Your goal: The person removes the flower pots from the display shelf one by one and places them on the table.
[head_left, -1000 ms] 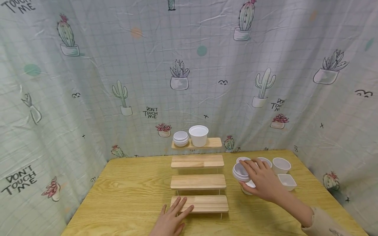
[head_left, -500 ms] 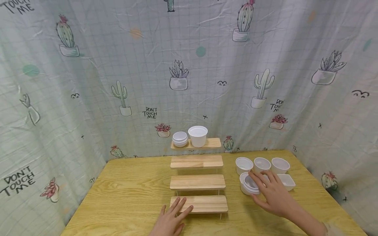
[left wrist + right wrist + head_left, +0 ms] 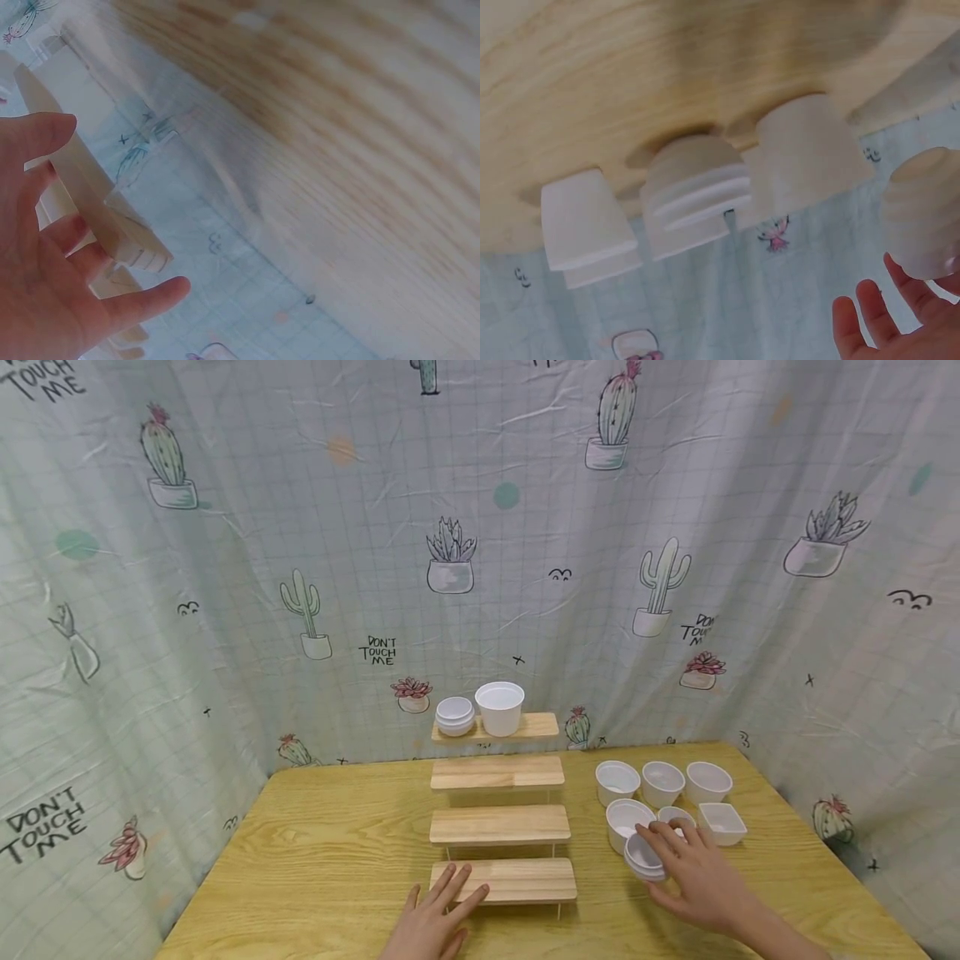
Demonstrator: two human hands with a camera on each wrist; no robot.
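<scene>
In the head view my right hand [image 3: 697,881] holds a small white round pot [image 3: 643,860] with a ribbed rim. It is just in front of a white round pot [image 3: 624,820] standing on the table. The right wrist view shows the ribbed pot [image 3: 922,202] above my fingertips [image 3: 868,291]. My left hand [image 3: 432,917] rests its spread fingers on the lowest wooden step [image 3: 521,878] of a tiered stand. From the left wrist, that hand [image 3: 60,277] appears beside the edge of a step [image 3: 105,202]. Another ribbed pot [image 3: 453,717] and a taller white pot [image 3: 500,710] stand on the top step.
Behind my right hand are several more white pots on the wooden table [image 3: 330,843], including a square one [image 3: 722,822] and a round one [image 3: 708,782]. A cactus-print curtain [image 3: 375,543] hangs around the table. The second step [image 3: 498,772] and third step [image 3: 500,823] lie between the others.
My right hand has brought the ribbed pot toward me and slightly right, over and past the round pot, to its front. My left hand has stayed on the lowest step.
</scene>
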